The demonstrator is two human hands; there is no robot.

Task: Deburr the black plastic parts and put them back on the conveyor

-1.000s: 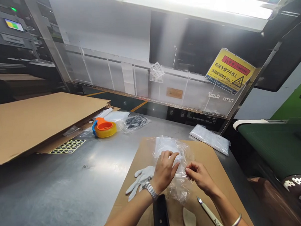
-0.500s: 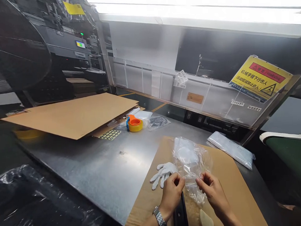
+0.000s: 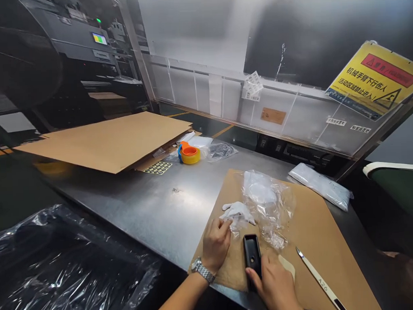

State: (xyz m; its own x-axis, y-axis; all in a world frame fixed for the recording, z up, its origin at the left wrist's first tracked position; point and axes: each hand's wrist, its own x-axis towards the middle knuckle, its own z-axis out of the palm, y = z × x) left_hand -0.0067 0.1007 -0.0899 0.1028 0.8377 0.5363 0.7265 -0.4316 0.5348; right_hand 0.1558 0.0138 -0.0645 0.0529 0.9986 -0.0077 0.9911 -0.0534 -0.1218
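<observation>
Hands first: I count two, both low on one brown cardboard sheet (image 3: 311, 232) that lies on the steel table (image 3: 154, 206). My left hand (image 3: 216, 245), with one metal watch (image 3: 203, 270) at the wrist, has its fingers curled narrow, pinching the edge of one white glove (image 3: 237, 211) that lies crumpled on the sheet just ahead of it. My right hand (image 3: 274, 286) rests fingers down on the near end of one black rectangular device (image 3: 252, 257); whether it actually grips the device I cannot tell, the fingers lie fairly flat.

Just right of the glove sits one crumpled clear plastic bag (image 3: 269, 202), touching it. One beige flat piece (image 3: 287, 265) peeks out beside my right hand. One white pen-like tool (image 3: 321, 282) marked with letters lies diagonally, near the sheet's right side.

Further out I count one orange and yellow tape dispenser (image 3: 189, 153), one sheet of round black stickers (image 3: 157, 167), one stack of large cardboard (image 3: 107, 140), one sealed white packet (image 3: 321, 186) at the table's far right, and one yellow warning sign (image 3: 375, 79) above. Black film-wrapped bulk (image 3: 61, 264) sits at lower left.
</observation>
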